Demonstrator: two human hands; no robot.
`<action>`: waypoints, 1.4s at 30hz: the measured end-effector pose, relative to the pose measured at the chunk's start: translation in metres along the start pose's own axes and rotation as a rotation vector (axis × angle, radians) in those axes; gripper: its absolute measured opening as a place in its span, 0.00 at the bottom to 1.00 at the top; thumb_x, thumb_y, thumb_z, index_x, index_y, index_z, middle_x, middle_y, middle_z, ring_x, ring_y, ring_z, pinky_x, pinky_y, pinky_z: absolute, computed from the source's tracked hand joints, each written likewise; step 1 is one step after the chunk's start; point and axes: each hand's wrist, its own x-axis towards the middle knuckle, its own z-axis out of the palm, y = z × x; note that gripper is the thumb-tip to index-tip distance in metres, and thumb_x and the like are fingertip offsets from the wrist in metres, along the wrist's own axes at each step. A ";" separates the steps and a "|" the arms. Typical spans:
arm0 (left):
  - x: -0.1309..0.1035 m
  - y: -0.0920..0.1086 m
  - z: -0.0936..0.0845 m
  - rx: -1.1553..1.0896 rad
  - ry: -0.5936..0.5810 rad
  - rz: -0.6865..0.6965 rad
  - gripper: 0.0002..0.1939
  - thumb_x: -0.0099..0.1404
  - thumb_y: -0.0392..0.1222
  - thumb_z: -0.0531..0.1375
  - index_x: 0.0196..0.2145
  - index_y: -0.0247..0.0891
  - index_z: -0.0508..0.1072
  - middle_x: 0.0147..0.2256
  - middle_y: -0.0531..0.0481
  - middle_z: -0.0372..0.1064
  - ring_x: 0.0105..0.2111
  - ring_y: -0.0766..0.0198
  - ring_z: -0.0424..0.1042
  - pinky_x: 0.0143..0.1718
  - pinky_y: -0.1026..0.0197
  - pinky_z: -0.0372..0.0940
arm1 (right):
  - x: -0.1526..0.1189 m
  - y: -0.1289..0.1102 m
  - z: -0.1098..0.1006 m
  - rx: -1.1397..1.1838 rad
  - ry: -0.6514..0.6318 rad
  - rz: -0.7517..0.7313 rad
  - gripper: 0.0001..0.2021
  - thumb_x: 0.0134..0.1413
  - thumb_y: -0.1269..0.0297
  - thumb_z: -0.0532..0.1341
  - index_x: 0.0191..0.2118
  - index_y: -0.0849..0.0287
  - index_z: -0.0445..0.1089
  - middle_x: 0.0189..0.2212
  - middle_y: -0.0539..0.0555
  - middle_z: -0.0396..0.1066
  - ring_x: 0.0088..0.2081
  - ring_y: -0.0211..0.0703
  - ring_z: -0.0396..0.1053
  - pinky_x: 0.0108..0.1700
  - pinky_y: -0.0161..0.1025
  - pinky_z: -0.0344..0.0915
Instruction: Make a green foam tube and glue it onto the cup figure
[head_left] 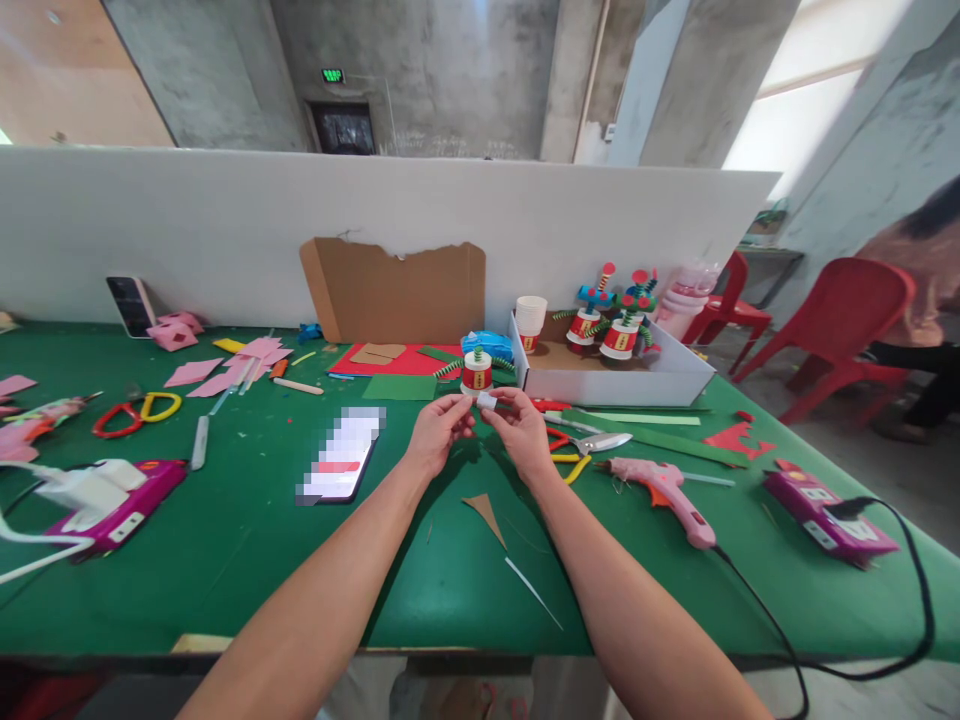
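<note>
My right hand (519, 428) pinches a small white piece (487, 401) between thumb and fingers at the middle of the table. Just left of it, my left hand (441, 432) is closed, its fingertips near the piece; what they hold is too small to name. Right behind both hands stands a red and white paper cup figure (476, 374) with striped green spiral arms. A brown paper scrap (486, 519) and a thin white stick (533, 593) lie on the green table (285, 590) between my forearms.
A phone (346, 455) lies left. To the right are scissors (600, 441), a pink glue gun (667, 492) and a purple power strip (829, 515) with cables. A white box (619, 387) holds cups and figures. Behind stands cardboard (397, 295). A person sits far right.
</note>
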 end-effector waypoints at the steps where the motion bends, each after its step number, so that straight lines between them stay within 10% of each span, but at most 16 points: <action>1: 0.000 0.000 0.000 -0.001 -0.009 -0.006 0.18 0.45 0.49 0.69 0.29 0.33 0.74 0.18 0.55 0.65 0.17 0.74 0.61 0.19 0.70 0.58 | 0.000 0.000 0.000 -0.023 -0.005 -0.022 0.13 0.38 0.66 0.66 0.35 0.55 0.67 0.35 0.49 0.73 0.35 0.40 0.73 0.41 0.37 0.68; 14: 0.001 -0.001 0.000 -0.002 -0.016 -0.026 0.20 0.41 0.51 0.70 0.24 0.33 0.72 0.17 0.54 0.64 0.17 0.73 0.61 0.19 0.69 0.57 | -0.002 0.002 0.000 -0.200 -0.062 -0.115 0.12 0.43 0.66 0.62 0.38 0.56 0.67 0.35 0.50 0.72 0.35 0.41 0.72 0.42 0.39 0.67; 34: -0.004 0.007 -0.001 0.096 -0.163 0.000 0.20 0.50 0.48 0.66 0.40 0.36 0.73 0.24 0.56 0.65 0.21 0.73 0.63 0.23 0.67 0.61 | 0.000 -0.008 -0.011 0.348 -0.192 0.370 0.18 0.35 0.57 0.70 0.31 0.56 0.64 0.25 0.45 0.72 0.26 0.37 0.71 0.36 0.37 0.68; 42: -0.003 0.003 -0.001 0.081 -0.163 -0.057 0.18 0.44 0.49 0.70 0.26 0.34 0.70 0.18 0.57 0.63 0.17 0.74 0.61 0.22 0.67 0.60 | 0.002 -0.003 -0.007 0.238 -0.013 0.447 0.16 0.41 0.52 0.67 0.27 0.57 0.63 0.21 0.45 0.68 0.20 0.32 0.66 0.26 0.33 0.66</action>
